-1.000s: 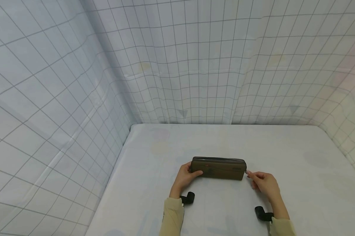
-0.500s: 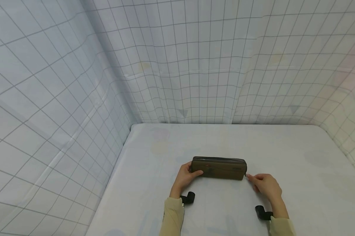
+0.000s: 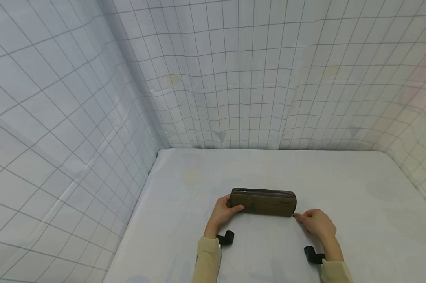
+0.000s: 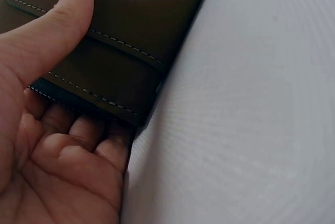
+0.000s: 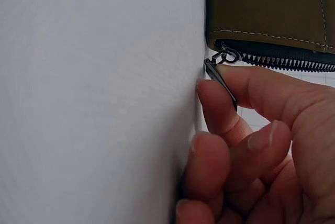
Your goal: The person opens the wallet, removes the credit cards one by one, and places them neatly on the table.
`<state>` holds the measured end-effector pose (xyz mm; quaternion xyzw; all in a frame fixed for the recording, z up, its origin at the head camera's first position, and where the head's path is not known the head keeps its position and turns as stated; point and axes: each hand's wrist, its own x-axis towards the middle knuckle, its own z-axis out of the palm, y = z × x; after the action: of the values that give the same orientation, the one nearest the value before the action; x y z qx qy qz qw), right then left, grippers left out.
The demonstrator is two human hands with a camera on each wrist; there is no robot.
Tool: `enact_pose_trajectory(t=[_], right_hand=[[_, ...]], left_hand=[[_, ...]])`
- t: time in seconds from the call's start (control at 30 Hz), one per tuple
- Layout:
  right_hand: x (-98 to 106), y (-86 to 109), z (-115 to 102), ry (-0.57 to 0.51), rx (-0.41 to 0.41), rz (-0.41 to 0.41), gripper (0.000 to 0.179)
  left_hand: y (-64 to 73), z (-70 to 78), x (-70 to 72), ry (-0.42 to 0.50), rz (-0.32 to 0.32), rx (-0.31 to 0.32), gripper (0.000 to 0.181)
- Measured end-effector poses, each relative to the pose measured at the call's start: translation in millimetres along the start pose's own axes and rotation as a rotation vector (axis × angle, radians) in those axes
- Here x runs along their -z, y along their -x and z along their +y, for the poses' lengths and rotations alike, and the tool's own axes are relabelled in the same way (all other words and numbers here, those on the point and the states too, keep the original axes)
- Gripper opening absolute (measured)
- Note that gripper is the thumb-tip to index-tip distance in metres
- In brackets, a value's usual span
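A brown zip-around wallet [image 3: 266, 203] stands on its long edge on the white table, its dark zipper running along the top. My left hand [image 3: 221, 212] grips its left end; in the left wrist view the thumb lies over the stitched face [image 4: 125, 30] and the fingers are curled behind. At the lower right corner, my right hand [image 3: 319, 223] pinches the dark metal zipper pull [image 5: 222, 84] between thumb and index finger. In the right wrist view, the slider [image 5: 230, 55] sits at the bottom corner, with zipper teeth [image 5: 288, 63] running up the side.
The white-covered table [image 3: 184, 243] extends around the wallet on all sides. White grid-patterned curtains [image 3: 227, 78] hang behind it and at both sides. A black camera mount [image 3: 227, 237] is strapped to the left wrist, another camera mount [image 3: 313, 255] to the right.
My right hand has moved slightly down along the wallet's right end, with the zipper pull in its fingers. The left hand and wallet have stayed nearly still.
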<state>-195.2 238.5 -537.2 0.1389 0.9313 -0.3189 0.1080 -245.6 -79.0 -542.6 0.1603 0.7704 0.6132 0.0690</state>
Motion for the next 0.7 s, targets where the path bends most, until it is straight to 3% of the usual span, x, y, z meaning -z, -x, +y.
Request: enact_pose_trajectory(t=[0.33, 0.7], right_hand=[[1.5, 1.2, -2.5, 0.028, 0.003, 0.008, 0.043], [-3.0, -0.1, 2.5, 0.048, 0.078, 0.026, 0.044]], left_hand=[[-0.1, 0.1, 0.6, 0.007, 0.003, 0.010, 0.027], [0.7, 0.9, 0.5, -0.009, 0.002, 0.012, 0.027]])
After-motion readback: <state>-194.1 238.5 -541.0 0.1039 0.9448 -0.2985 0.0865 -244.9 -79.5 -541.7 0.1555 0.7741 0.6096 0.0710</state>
